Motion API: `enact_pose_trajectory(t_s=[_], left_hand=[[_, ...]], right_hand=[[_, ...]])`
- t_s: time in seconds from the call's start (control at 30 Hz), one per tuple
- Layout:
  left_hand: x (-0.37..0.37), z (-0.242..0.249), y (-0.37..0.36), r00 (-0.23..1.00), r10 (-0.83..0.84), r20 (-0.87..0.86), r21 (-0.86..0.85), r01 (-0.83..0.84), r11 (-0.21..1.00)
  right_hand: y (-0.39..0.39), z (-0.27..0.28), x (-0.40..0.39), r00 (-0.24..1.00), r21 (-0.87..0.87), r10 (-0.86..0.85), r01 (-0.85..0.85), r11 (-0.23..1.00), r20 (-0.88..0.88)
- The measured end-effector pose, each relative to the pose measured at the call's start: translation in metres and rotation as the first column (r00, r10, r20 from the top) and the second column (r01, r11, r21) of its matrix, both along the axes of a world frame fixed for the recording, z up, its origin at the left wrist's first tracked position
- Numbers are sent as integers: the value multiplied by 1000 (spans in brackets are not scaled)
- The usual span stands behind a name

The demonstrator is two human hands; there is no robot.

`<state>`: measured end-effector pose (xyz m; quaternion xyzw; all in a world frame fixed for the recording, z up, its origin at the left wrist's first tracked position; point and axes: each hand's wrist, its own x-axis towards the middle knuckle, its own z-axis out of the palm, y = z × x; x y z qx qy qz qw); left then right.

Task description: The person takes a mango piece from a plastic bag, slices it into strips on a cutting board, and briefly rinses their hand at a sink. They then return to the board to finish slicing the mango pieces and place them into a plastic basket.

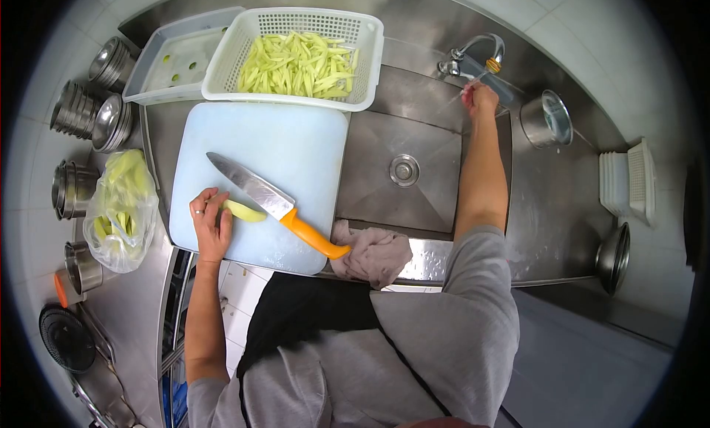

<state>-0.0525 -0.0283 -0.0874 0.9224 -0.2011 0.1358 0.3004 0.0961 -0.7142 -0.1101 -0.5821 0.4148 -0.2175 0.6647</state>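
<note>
On the pale blue cutting board (pixel 259 139), my left hand (pixel 211 221) has its thumb and fingers closed around the left end of a pale green vegetable piece (pixel 245 212). Beside that piece lies a knife (pixel 285 210) with an orange handle, its blade pointing to the upper left. My right hand (pixel 479 99) is stretched out over the sink's far right corner, just below the tap (pixel 477 51). Water seems to run onto it. Its fingers are curled, and what they hold, if anything, is hidden.
Behind the board stands a white basket (pixel 367 39) of cut strips, overlapping a grey tray (pixel 159 91). A plastic bag (pixel 122 213) of pale green vegetables sits left. A crumpled cloth (pixel 373 254) lies at the sink (pixel 370 162) front. Right of the sink is a metal pot (pixel 534 123).
</note>
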Motion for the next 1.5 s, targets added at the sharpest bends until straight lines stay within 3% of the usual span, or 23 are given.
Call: enact_pose_trajectory(t_s=[0.07,0.17,0.37,0.77,0.87,1.07,1.17,1.27,1.5], left_hand=[[1,1,-1,1000,6,0,-8,-6,1000],[-1,0,0,1000,-2,-9,-8,2,1000],[1,-5,1,1000,1,-4,-25,-1,1000],[-2,0,-1,1000,29,-1,-34,-29,999],[-1,1,-1,1000,21,8,-26,-21,999],[-1,1,-1,1000,19,-3,-36,-19,999],[0,1,-1,1000,19,-7,-46,-19,999],[0,-1,0,1000,14,3,-41,-14,999],[0,-1,1,1000,11,0,-36,-11,999]], right_hand=[[-3,7,16,998,-129,0,8,992,67],[-9,15,14,997,-171,58,-66,983,-52],[-3,18,3,994,-84,105,-102,991,31],[-11,10,7,999,-25,44,-43,999,10],[1,21,5,997,-45,57,-59,997,-47],[7,13,10,998,-61,52,-50,997,37],[-1,5,19,997,-156,57,-50,986,46],[12,17,23,998,-195,-33,44,980,58],[8,20,17,999,-127,43,-40,991,20]])
